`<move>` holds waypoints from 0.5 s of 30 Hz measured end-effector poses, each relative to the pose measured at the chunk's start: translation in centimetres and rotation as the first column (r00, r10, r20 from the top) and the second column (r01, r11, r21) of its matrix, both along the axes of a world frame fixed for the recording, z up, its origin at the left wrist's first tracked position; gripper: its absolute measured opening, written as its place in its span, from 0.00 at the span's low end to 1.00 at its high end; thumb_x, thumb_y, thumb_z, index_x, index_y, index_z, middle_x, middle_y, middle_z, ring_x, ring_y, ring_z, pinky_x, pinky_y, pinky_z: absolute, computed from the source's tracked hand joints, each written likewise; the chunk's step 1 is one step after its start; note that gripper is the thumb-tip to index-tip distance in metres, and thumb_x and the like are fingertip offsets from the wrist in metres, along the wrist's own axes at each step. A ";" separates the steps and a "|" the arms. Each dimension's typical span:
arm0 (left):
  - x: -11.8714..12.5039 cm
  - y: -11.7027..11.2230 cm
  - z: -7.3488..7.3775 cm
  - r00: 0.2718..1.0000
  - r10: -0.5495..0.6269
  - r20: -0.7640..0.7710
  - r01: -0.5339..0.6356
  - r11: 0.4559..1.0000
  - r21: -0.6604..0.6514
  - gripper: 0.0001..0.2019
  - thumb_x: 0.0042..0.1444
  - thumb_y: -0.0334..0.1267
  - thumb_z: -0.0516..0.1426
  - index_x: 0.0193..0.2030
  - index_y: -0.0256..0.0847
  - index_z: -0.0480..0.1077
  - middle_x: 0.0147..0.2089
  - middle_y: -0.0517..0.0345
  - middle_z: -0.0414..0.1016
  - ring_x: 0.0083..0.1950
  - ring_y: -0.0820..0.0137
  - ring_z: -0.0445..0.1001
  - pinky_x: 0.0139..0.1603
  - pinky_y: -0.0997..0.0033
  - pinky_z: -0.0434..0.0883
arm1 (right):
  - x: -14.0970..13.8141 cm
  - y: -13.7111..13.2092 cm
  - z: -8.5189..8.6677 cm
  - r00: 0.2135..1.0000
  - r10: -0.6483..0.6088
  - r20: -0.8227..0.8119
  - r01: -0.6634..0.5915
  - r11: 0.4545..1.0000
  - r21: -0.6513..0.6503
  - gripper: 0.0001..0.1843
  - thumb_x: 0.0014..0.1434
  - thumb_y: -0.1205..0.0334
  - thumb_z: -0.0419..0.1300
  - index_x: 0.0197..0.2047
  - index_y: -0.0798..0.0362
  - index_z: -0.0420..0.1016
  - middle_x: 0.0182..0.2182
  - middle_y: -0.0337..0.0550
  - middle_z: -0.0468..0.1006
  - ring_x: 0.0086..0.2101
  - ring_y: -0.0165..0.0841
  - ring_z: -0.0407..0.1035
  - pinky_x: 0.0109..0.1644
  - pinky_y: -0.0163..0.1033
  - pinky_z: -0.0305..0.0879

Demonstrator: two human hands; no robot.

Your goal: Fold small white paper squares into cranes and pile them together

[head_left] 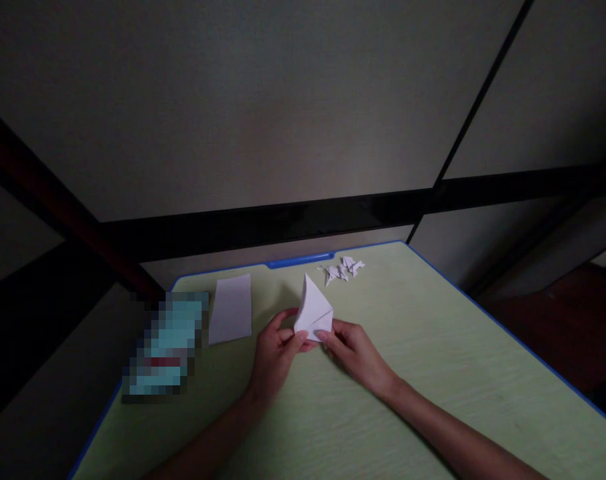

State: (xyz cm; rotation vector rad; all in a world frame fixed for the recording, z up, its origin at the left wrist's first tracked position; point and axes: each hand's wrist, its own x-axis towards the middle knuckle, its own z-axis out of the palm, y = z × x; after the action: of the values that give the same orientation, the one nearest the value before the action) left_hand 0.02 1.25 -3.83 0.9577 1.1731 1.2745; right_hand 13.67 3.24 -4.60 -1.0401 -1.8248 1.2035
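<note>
A folded piece of white paper (313, 308) is held up over the table, its pointed tip upward and a diagonal fold edge across its lower right. My left hand (279, 343) grips its lower left corner, thumb in front and fingers behind. At the lower right corner, my right hand (350, 343) pinches the paper with the thumb on its front face; the other fingers are partly hidden behind it. Beyond the hands lie several small folded paper figures (343, 270). To the left rests a stack or sheet of white paper (231, 308).
The pale green table (447, 373) has a blue edge and a blue tray-like strip (301, 260) at its far side. A pixelated teal object (170, 343) lies at the left edge. Grey panels (263, 120) with dark bands stand right behind the table.
</note>
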 end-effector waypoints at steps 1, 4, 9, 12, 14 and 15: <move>0.0 0.0 0.0 1.000 0.004 -0.004 -0.004 1.000 0.004 0.22 0.41 0.34 0.58 0.45 0.33 0.57 0.22 0.58 0.75 0.25 0.70 0.74 0.30 0.74 0.70 | 0.0 0.0 0.0 1.000 0.028 0.006 -0.028 1.000 0.001 0.16 0.54 0.56 0.48 0.23 0.58 0.65 0.18 0.34 0.57 0.20 0.24 0.50 0.22 0.29 0.48; -0.1 -0.1 0.0 0.999 0.006 -0.040 -0.005 0.999 0.036 0.20 0.42 0.33 0.57 0.43 0.36 0.55 0.21 0.62 0.74 0.24 0.71 0.73 0.29 0.75 0.69 | 0.0 0.0 0.0 0.999 0.042 -0.028 -0.043 0.999 -0.023 0.15 0.52 0.56 0.50 0.21 0.58 0.65 0.17 0.33 0.55 0.20 0.24 0.48 0.21 0.29 0.46; 0.1 -0.7 -0.6 0.977 0.094 -0.189 -0.058 0.980 0.191 0.11 0.43 0.34 0.56 0.33 0.40 0.58 0.22 0.63 0.72 0.24 0.71 0.73 0.26 0.76 0.68 | 0.1 0.5 0.1 0.989 0.057 -0.134 -0.085 0.973 -0.216 0.20 0.47 0.50 0.53 0.14 0.56 0.61 0.10 0.31 0.56 0.14 0.21 0.47 0.17 0.29 0.43; 0.0 -0.9 -0.7 0.952 0.120 -0.281 -0.042 0.963 0.267 0.03 0.42 0.34 0.56 0.26 0.40 0.64 0.21 0.61 0.71 0.23 0.72 0.72 0.25 0.76 0.68 | 0.2 0.6 0.4 0.980 0.126 -0.155 -0.159 0.961 -0.224 0.21 0.45 0.49 0.54 0.13 0.57 0.64 0.10 0.34 0.61 0.14 0.22 0.51 0.18 0.29 0.47; -0.1 -0.9 -0.4 0.939 0.115 -0.324 -0.014 0.955 0.296 0.01 0.43 0.34 0.56 0.25 0.40 0.68 0.20 0.60 0.71 0.22 0.72 0.71 0.25 0.76 0.67 | 0.2 0.5 0.6 0.971 0.180 -0.156 -0.212 0.951 -0.224 0.22 0.46 0.49 0.53 0.13 0.58 0.65 0.11 0.35 0.63 0.14 0.22 0.52 0.18 0.29 0.47; -0.2 -0.9 -0.3 0.932 0.118 -0.344 -0.005 0.950 0.312 0.02 0.43 0.34 0.55 0.25 0.40 0.69 0.21 0.60 0.71 0.22 0.72 0.70 0.25 0.76 0.67 | 0.2 0.4 0.7 0.968 0.198 -0.155 -0.229 0.947 -0.225 0.22 0.46 0.49 0.53 0.12 0.58 0.66 0.11 0.35 0.64 0.14 0.22 0.52 0.18 0.29 0.47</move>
State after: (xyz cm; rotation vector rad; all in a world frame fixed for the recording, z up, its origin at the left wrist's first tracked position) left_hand -0.14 0.39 -4.09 1.4413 1.3136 1.3969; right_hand 13.87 3.64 -3.88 -0.8835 -1.7536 1.6188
